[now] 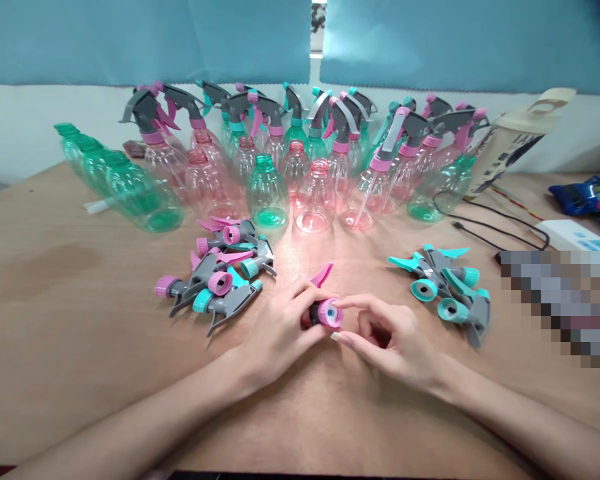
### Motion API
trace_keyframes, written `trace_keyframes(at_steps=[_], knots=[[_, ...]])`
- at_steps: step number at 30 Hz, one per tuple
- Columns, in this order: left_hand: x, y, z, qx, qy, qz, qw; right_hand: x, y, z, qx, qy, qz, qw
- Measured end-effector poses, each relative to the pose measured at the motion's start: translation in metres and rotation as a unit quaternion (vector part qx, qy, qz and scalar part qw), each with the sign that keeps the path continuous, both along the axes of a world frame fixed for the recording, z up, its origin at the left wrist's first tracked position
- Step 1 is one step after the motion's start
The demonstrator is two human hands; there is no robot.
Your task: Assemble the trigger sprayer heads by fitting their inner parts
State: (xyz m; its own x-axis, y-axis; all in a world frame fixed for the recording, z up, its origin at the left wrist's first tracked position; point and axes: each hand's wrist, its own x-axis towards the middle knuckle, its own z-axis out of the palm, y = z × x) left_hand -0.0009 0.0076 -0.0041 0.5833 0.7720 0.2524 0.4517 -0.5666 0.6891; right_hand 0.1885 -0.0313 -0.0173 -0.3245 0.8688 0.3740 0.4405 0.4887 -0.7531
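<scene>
My left hand (287, 317) is closed around a pink and grey trigger spray head (331, 313). Its pink collar faces me, with a white and blue insert inside, and its pink lever sticks out above my fingers. The index finger and thumb of my right hand (395, 337) are at the collar's right rim, one above and one below; the other fingers are curled in. Left of my hands lies a pile of pink and turquoise spray heads (215, 270). On the right is a second pile of spray heads, turquoise and grey (443, 287).
Behind stand clear pink and green bottles, among them an open green bottle (269, 193) and an open pink one (314, 197); several others carry spray heads. Green bottles (130, 190) line the left. A cream shaker cup (515, 143), a black cable (500, 230) and a blue packet (580, 198) are at right.
</scene>
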Motion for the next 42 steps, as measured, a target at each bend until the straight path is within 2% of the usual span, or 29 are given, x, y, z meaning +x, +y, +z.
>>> trace_keyframes(at_steps=[12,21,27,31,37,42], knots=[[0.0011,-0.0023,0.0014,0.0,0.004,-0.019,1.0,0.0001,-0.0004,-0.0037,-0.017,0.009,0.028,0.999],[-0.0013,-0.0013,-0.0058,0.008,0.021,-0.057,0.998,0.0002,0.0006,-0.0068,-0.013,-0.027,0.052,0.998],[-0.0016,-0.0005,-0.0066,0.002,0.031,-0.055,0.998,0.0001,0.0022,-0.0059,-0.02,-0.06,0.059,0.996],[-0.0003,0.0003,-0.0051,0.013,0.037,-0.058,0.998,0.0014,0.0047,-0.0047,0.007,-0.084,0.043,0.996],[0.0004,0.0002,-0.0039,0.01,0.039,-0.062,0.997,0.0022,0.007,-0.0014,0.033,-0.096,0.059,0.993],[-0.0025,0.0031,0.0,0.0,0.029,-0.005,1.0,0.0025,0.0055,-0.0021,-0.004,-0.086,0.033,0.996]])
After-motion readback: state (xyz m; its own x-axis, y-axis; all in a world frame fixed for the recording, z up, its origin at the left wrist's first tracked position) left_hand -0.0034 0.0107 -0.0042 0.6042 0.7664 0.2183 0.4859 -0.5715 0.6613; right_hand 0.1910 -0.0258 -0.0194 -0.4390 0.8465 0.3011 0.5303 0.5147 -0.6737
